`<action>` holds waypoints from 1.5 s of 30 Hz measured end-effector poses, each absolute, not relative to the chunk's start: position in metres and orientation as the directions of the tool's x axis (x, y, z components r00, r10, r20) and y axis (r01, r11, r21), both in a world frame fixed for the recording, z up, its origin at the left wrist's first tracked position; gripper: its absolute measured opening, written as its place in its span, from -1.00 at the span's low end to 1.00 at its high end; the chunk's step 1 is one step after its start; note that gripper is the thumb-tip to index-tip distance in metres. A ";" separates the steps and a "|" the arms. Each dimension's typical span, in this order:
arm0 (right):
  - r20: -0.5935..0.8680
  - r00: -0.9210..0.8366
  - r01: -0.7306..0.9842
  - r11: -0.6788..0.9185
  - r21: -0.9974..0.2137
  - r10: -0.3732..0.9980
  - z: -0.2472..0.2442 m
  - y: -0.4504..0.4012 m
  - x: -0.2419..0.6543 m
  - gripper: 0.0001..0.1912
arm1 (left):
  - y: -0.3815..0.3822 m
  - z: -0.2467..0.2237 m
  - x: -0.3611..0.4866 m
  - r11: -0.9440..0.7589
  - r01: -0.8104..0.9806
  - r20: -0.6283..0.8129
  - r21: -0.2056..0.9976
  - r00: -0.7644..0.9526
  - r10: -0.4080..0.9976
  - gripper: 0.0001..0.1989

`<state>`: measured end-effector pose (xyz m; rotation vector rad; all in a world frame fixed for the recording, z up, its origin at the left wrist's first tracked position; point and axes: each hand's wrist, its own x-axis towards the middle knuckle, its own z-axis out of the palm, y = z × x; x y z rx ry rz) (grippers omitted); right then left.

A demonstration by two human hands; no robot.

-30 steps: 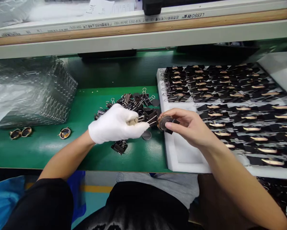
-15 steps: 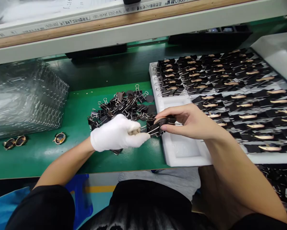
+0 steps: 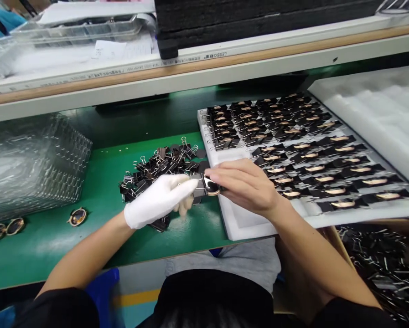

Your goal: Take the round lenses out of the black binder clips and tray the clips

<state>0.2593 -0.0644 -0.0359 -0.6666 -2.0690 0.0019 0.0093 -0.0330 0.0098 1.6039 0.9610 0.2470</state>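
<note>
My left hand point(image 3: 163, 196), in a white glove, is closed on a black binder clip point(image 3: 199, 184) just right of the clip pile. The clip sits at the side of a dark, gold-rimmed round piece point(image 3: 211, 186). From the right, my bare right hand point(image 3: 247, 184) has its fingers pressed together on this piece, over the near left part of the white foam tray point(image 3: 226, 218). Behind my left hand lies a pile of black binder clips point(image 3: 156, 166) with silver handles, mixed with black discs.
Clear plastic trays point(image 3: 36, 168) are stacked at the left. Round gold-rimmed pieces point(image 3: 77, 216) lie near the front edge. Rows of clipped pieces point(image 3: 313, 168) fill much of the foam tray. A shelf point(image 3: 190, 75) crosses behind; a box of clips point(image 3: 385, 264) stands lower right.
The view has shifted, showing more of the shelf and the clip box. My hands have turned the held piece, so its shiny dark face shows. My right fingers now lie flatter over it.
</note>
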 end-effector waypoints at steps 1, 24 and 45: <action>0.748 -0.422 0.475 0.828 -0.299 0.512 -0.034 -0.069 0.260 -0.20 | -0.034 0.012 0.009 -0.019 0.444 -0.303 0.896 0.642 0.704 -0.53; 0.147 -0.027 0.104 0.149 -0.983 0.989 -0.028 -0.110 0.243 -0.75 | -0.046 0.019 0.007 -0.298 0.584 -0.252 0.755 0.678 0.691 -0.60; 0.238 -0.099 0.953 0.161 -0.256 0.966 -0.055 -0.185 0.408 -0.82 | -0.035 0.004 -0.003 -0.621 0.558 -0.155 0.551 0.799 0.581 -0.54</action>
